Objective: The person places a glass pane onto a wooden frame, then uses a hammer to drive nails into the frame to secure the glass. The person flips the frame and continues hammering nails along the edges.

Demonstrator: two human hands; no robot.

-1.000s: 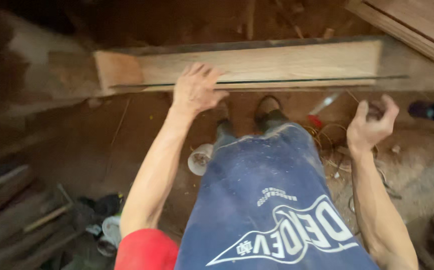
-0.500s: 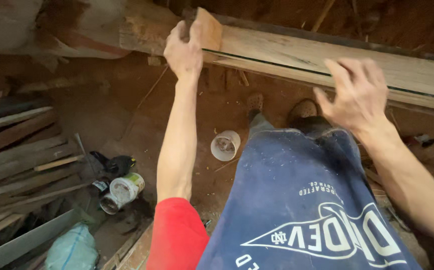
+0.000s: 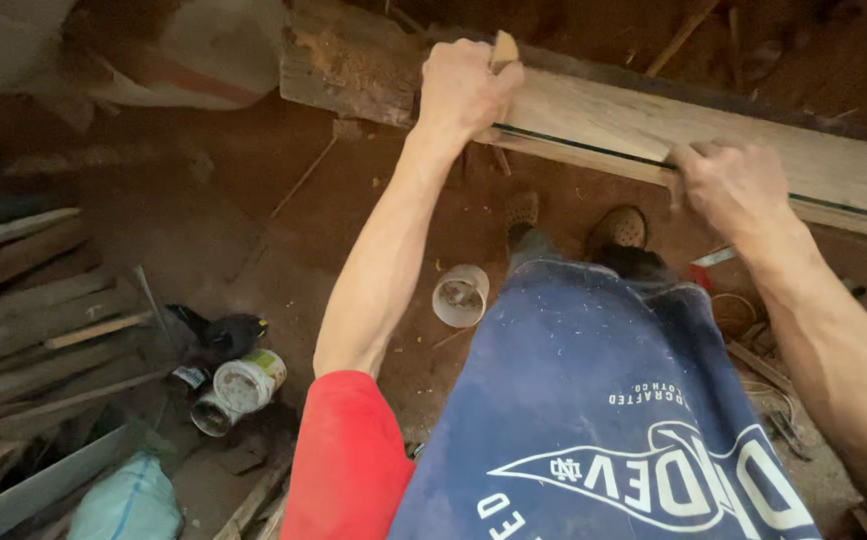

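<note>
A long pale wooden plank [image 3: 633, 125] runs from the upper middle down to the right edge, lying on a thicker rough beam [image 3: 348, 65]. My left hand [image 3: 461, 88] is closed around the plank's left end. My right hand [image 3: 733, 185] grips the plank's near edge further along to the right, fingers curled over it. Below the hands I see my blue apron [image 3: 603, 420], red sleeve [image 3: 348, 460] and both shoes on the dirt floor.
A white cup [image 3: 460, 296] lies on the dirt floor by my feet. Two paint tins [image 3: 238, 388] and a dark tool [image 3: 223, 330] sit at the lower left beside stacked boards [image 3: 23, 330]. A blue-green bag [image 3: 128, 500] lies at the bottom left. Wire and scraps [image 3: 743, 320] litter the right.
My view has swung left and closer. My left hand stays on the plank's left end; my right hand has gone from resting open on the plank to gripping its near edge.
</note>
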